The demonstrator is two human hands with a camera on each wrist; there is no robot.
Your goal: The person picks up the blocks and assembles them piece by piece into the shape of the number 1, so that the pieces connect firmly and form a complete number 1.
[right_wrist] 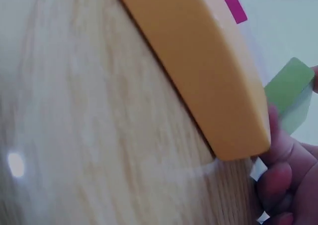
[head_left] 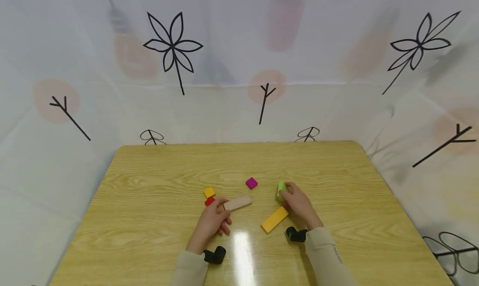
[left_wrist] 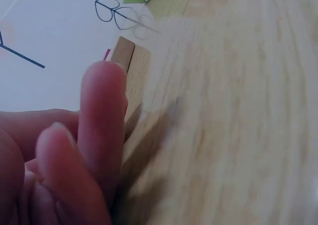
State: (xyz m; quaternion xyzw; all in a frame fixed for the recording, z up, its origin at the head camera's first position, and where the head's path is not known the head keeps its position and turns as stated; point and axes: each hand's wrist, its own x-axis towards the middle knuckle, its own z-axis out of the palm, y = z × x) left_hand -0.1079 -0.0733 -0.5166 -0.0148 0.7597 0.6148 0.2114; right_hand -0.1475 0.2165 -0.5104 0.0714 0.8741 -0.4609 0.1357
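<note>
My left hand [head_left: 212, 220] holds the left end of a plain wooden block [head_left: 238, 203] between thumb and index finger. In the left wrist view, fingers [left_wrist: 103, 120] cover most of that block [left_wrist: 123, 52]. With finger and thumb, my right hand [head_left: 299, 203] pinches a light green block [head_left: 280, 190]; the green block [right_wrist: 290, 86] also shows at the right wrist view's edge. A long orange-yellow block [head_left: 275, 219] lies just left of the right hand. Close by the left hand are a red block [head_left: 209, 201], partly hidden by it, and a small yellow block [head_left: 209, 192].
A small magenta block [head_left: 252, 183] lies between the two hands, farther back on the wood-grain table [head_left: 149, 236]. Behind the table and along its sides hangs a white patterned cloth [head_left: 224, 111]. Black wrist devices [head_left: 216, 255] sit at both cuffs.
</note>
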